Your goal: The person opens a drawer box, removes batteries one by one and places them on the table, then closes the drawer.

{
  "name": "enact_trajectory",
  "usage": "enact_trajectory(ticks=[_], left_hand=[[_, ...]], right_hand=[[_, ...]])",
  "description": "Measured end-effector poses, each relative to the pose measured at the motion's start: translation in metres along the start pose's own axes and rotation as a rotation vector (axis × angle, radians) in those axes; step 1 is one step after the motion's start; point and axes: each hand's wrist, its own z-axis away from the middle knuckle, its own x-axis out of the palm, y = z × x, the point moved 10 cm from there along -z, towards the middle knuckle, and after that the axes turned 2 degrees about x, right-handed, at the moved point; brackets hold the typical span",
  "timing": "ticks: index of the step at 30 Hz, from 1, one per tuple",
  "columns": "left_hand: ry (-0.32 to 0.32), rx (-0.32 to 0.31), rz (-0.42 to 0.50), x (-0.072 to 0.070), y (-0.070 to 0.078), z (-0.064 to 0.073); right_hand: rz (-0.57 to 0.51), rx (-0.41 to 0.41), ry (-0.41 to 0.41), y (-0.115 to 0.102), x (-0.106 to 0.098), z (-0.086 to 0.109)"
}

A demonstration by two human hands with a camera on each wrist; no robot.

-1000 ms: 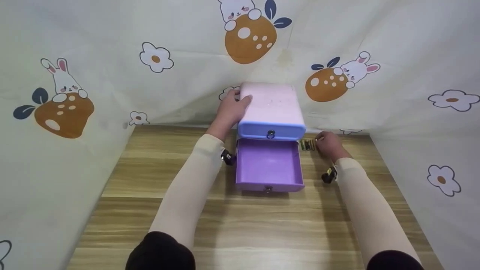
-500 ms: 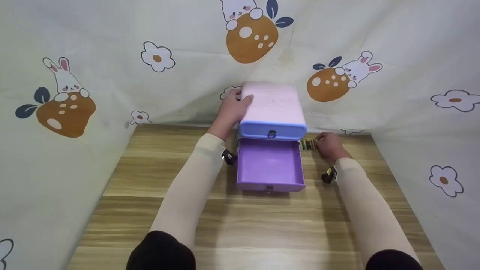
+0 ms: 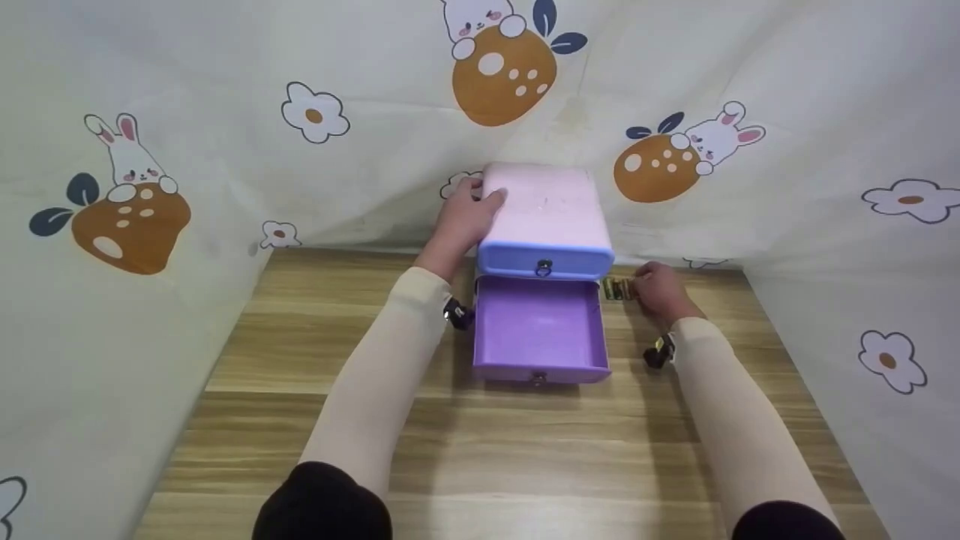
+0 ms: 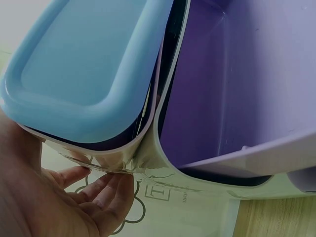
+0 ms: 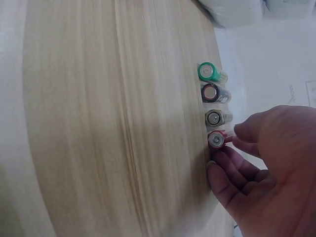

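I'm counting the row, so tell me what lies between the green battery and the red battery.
Two: a dark battery beside the green battery, and a paler battery beside the red battery, as the right wrist view shows.

Left cream sleeve (image 3: pixel 360 390) and right cream sleeve (image 3: pixel 742 405): long, plain. Left black upper sleeve (image 3: pixel 322 504) and right black upper sleeve (image 3: pixel 784 520), rounded edges. Left wrist camera (image 3: pixel 458 315) small, black, pale spot; right wrist camera (image 3: pixel 658 353) black, yellow patch. Left hand (image 3: pixel 463 219), right hand (image 3: pixel 661 289) bare.
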Motion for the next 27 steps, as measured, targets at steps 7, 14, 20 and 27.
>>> enact_trajectory(ticks=[7, 14, 20, 27], left_hand=[[-0.006, 0.011, 0.004, 0.001, 0.000, -0.001], [-0.002, 0.008, 0.009, 0.000, 0.000, 0.000], [-0.004, 0.000, 0.019, 0.000, -0.001, -0.001], [-0.012, -0.009, 0.019, 0.001, -0.003, -0.003]], right_hand=[[0.008, -0.012, 0.041, 0.003, -0.005, 0.003], [-0.031, 0.023, 0.032, 0.008, -0.009, 0.009], [-0.028, -0.023, 0.015, -0.006, -0.013, 0.022], [-0.006, -0.138, 0.050, -0.035, -0.021, 0.045]])
